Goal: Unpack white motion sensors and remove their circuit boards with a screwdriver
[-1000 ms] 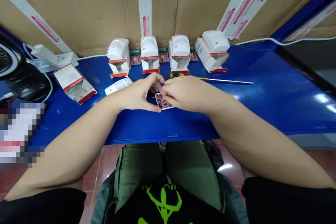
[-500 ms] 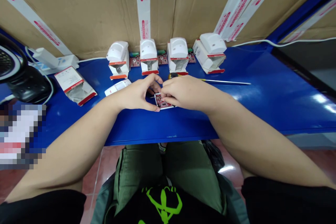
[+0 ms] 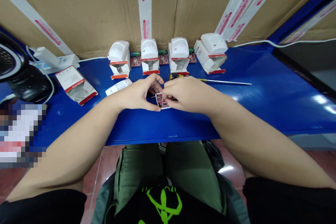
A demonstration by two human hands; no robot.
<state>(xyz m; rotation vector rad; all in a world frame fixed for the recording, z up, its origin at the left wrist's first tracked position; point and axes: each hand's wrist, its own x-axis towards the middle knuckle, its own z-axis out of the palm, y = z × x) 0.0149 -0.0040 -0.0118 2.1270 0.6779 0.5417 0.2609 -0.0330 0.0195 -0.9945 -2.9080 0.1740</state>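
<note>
As left hand (image 3: 138, 95) and right hand (image 3: 187, 95) arch around a circuit board (image 3: 161, 100), right grip pinching, left unclear

Electronics workshop: circuit board (image 3: 162, 100), blue workbench (image 3: 252, 108)

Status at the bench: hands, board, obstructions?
Right hand pinching red circuit board from the far side. Left hand alongside, contact unclear. Screwdriver lying just beyond right hand, not touching the board.

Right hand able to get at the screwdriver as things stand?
Probably yes: the screwdriver lies just beyond the right hand with nothing between them, though that hand is on the red circuit board.
</note>
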